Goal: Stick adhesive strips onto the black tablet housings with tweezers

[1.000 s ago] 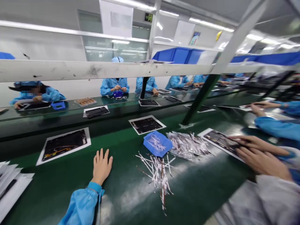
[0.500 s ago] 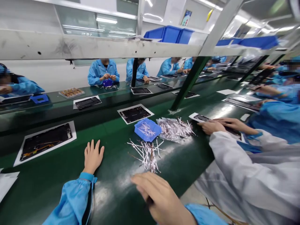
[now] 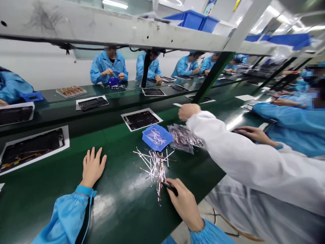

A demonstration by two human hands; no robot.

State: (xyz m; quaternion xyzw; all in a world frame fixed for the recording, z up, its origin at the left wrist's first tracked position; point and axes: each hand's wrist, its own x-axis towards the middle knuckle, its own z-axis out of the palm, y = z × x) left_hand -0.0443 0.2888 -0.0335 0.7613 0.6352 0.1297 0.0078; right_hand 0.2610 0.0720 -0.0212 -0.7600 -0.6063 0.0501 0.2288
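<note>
Strips (image 3: 159,169), thin, white and brown

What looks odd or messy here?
Loose white strips lie in a tangled heap directly on the green bench, on the near side of a blue tray that holds similar strips. Can't tell whether they were spilled or laid there. The white beam also has a dark smudge.

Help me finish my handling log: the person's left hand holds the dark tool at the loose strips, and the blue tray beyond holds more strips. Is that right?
Not quite: the head view shows the dark tool in the right hand, not the left hand. It is at the loose strips, and the blue tray beyond does hold more strips.
</note>
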